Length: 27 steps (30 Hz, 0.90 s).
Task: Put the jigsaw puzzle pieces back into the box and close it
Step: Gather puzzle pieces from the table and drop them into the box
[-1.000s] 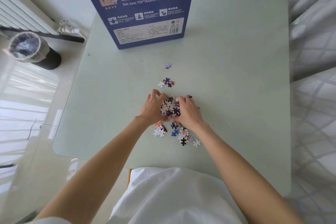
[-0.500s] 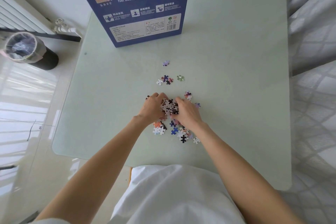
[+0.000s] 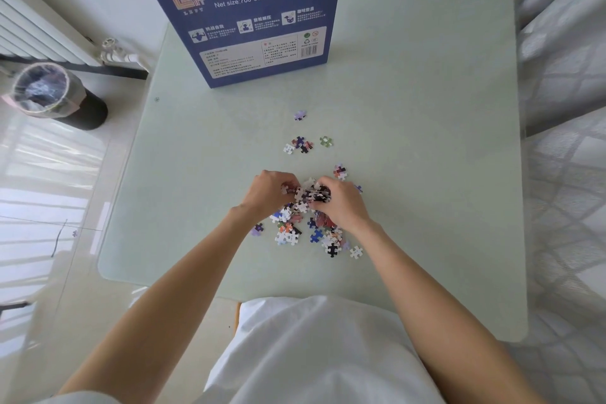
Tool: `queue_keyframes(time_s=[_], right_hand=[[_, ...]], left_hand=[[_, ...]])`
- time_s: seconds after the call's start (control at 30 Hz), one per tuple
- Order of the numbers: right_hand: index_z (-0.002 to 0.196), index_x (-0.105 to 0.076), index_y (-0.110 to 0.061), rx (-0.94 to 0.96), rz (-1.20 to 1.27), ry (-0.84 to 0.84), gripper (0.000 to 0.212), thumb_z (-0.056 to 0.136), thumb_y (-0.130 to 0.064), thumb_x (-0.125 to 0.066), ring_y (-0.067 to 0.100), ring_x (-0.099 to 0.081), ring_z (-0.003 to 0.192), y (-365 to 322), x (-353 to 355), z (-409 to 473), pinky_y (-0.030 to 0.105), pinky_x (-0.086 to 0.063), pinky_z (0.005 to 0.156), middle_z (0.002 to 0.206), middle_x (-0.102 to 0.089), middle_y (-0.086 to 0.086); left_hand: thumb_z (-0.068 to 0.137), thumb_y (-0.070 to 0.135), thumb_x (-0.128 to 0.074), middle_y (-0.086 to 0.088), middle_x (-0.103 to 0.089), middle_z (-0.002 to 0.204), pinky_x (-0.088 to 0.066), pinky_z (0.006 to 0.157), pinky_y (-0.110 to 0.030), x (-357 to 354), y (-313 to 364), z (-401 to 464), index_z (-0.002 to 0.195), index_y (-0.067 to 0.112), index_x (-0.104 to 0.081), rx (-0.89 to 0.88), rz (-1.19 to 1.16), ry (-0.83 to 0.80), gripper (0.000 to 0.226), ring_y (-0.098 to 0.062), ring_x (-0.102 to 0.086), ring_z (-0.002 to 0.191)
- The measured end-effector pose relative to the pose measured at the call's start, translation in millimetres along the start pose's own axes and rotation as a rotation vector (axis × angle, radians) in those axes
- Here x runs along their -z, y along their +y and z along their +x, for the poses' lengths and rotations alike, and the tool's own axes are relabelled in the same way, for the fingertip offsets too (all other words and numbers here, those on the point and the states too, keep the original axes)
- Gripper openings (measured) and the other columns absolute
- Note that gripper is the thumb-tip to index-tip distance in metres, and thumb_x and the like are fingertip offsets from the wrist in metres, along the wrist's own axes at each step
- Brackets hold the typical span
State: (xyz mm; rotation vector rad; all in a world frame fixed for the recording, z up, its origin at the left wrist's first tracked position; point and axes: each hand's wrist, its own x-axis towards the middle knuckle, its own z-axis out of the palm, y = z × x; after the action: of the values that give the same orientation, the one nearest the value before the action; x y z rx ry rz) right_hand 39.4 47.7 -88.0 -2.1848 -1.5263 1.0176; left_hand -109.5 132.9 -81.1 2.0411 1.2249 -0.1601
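a pale green glass-topped desk fills the room's middle. a tall blue puzzle box stands upright at its far edge. both hands, left and right, curl inward around a clump of jigsaw pieces at the desk's centre, with loose pieces scattered around. a lined bin and a white radiator sit left on the glossy tiled floor.
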Motion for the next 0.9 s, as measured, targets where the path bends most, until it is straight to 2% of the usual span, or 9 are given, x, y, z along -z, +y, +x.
queue_keyframes(time_s=[0.07,0.13,0.2,0.37,0.53,0.63,0.7,0.77,0.9], right_hand=[[0.099,-0.058,-0.006,-0.019,0.014,0.022,0.034,0.079,-0.029,-0.073,0.011,-0.040,0.047,1.8,4.9,0.7,0.026,-0.036,0.051,0.068,-0.060,0.007],[0.100,-0.057,-0.008,-0.021,0.011,0.065,0.034,0.079,-0.029,-0.073,0.007,-0.036,0.044,2.4,12.2,-0.3,0.021,-0.029,0.047,0.060,-0.054,0.000],[0.099,-0.057,-0.009,-0.014,0.000,0.095,0.033,0.079,-0.030,-0.072,0.006,-0.033,0.043,1.9,21.9,-2.5,0.020,-0.026,0.046,0.055,-0.045,-0.006],[0.100,-0.058,-0.007,0.021,0.044,0.095,0.033,0.079,-0.028,-0.073,0.005,-0.033,0.039,0.4,49.5,-11.7,0.017,-0.029,0.044,0.052,-0.047,-0.008],[0.092,-0.059,-0.016,0.124,0.099,0.084,0.029,0.074,-0.033,-0.075,0.006,-0.035,0.035,-32.1,103.3,-9.5,0.014,-0.032,0.041,0.050,-0.052,-0.006],[0.080,-0.057,-0.027,0.263,0.240,0.095,0.025,0.068,-0.033,-0.079,0.018,-0.065,0.052,-75.5,160.4,2.2,0.040,-0.054,0.055,0.068,-0.067,0.000],[0.079,-0.058,-0.030,0.368,0.335,0.154,0.026,0.065,-0.027,-0.080,0.015,-0.069,0.061,-110.9,202.8,11.8,0.040,-0.058,0.062,0.077,-0.070,-0.001],[0.080,-0.059,-0.027,0.481,0.361,0.238,0.027,0.065,-0.024,-0.081,0.013,-0.069,0.063,-152.5,245.2,23.6,0.037,-0.058,0.063,0.079,-0.069,-0.003],[0.088,-0.062,-0.021,0.669,0.232,0.468,0.031,0.066,-0.033,-0.081,0.017,-0.068,0.073,-224.4,307.5,64.3,0.044,-0.057,0.068,0.081,-0.067,-0.004]], left_hand=[[0.082,0.011,-0.068,-0.002,-0.071,0.095,-0.044,0.070,-0.017,4.4,-0.2,-1.0,0.101,0.016,-0.070,0.010,-0.032,0.043,0.020,-0.013,-0.062,0.080],[0.083,0.013,-0.069,-0.002,-0.071,0.098,-0.045,0.074,-0.017,9.7,-0.4,-1.8,0.102,0.015,-0.071,0.017,-0.071,0.068,0.020,-0.014,-0.064,0.085],[0.082,0.016,-0.070,-0.001,-0.071,0.099,-0.044,0.073,-0.016,15.6,1.2,-3.2,0.101,0.014,-0.072,0.018,-0.100,0.091,0.019,-0.010,-0.062,0.081],[0.080,0.021,-0.072,0.001,-0.073,0.095,-0.039,0.062,-0.002,36.3,12.3,-11.6,0.098,0.018,-0.074,-0.022,-0.147,0.143,0.018,-0.004,-0.060,0.073],[0.079,0.027,-0.072,0.004,-0.073,0.092,-0.042,0.061,-0.005,87.5,38.5,-18.6,0.098,0.019,-0.074,-0.161,-0.162,0.274,0.021,-0.004,-0.062,0.070],[0.078,0.026,-0.073,0.008,-0.071,0.082,-0.047,0.058,-0.015,131.8,55.5,-19.3,0.095,0.020,-0.075,-0.262,-0.181,0.393,0.018,-0.002,-0.060,0.061],[0.078,0.021,-0.074,0.010,-0.068,0.077,-0.046,0.056,-0.015,160.1,64.8,-18.8,0.093,0.018,-0.075,-0.320,-0.202,0.459,0.016,0.002,-0.056,0.057],[0.078,0.017,-0.074,0.015,-0.065,0.076,-0.043,0.056,-0.008,191.1,73.4,-17.7,0.094,0.017,-0.075,-0.362,-0.208,0.509,0.016,0.006,-0.056,0.059],[0.080,0.022,-0.071,0.012,-0.068,0.088,-0.045,0.064,-0.002,254.6,94.4,-9.2,0.100,0.019,-0.073,-0.451,-0.160,0.592,0.021,0.009,-0.060,0.067]])
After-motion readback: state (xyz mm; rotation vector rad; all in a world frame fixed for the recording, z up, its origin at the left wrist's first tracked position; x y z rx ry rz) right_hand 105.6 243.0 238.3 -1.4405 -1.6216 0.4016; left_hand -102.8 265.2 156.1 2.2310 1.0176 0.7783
